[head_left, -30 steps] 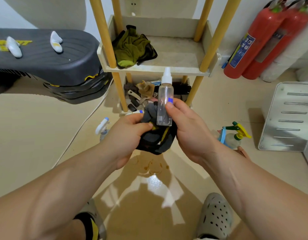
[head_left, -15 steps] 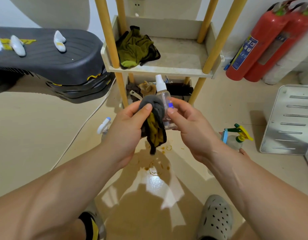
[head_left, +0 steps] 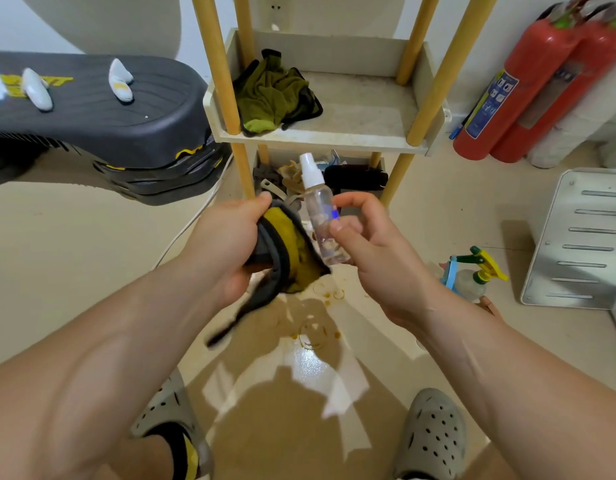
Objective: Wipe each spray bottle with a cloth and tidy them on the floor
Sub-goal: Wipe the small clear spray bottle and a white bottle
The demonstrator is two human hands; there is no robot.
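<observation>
Bare left hand [head_left: 227, 247] and right hand [head_left: 382, 265], bare forearms [head_left: 126, 341]. Grey perforated clogs [head_left: 434, 431] on both feet; black sock [head_left: 183, 452] with yellow stripe on left.

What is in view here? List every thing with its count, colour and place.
spray bottle: 1, clear with white cap, centre
cloth: 1, grey and yellow, left of it
trigger bottle: 1, clear with yellow-green trigger, floor at right
shelf: 1, cream with yellow posts, ahead
rag: 1, olive green, upper shelf tier
fire extinguishers: 2, red, right wall
metal panel: 1, silver, far right
clogs: 2, grey, bottom edge
left hand: 1, grips cloth
right hand: 1, pinches spray bottle
</observation>
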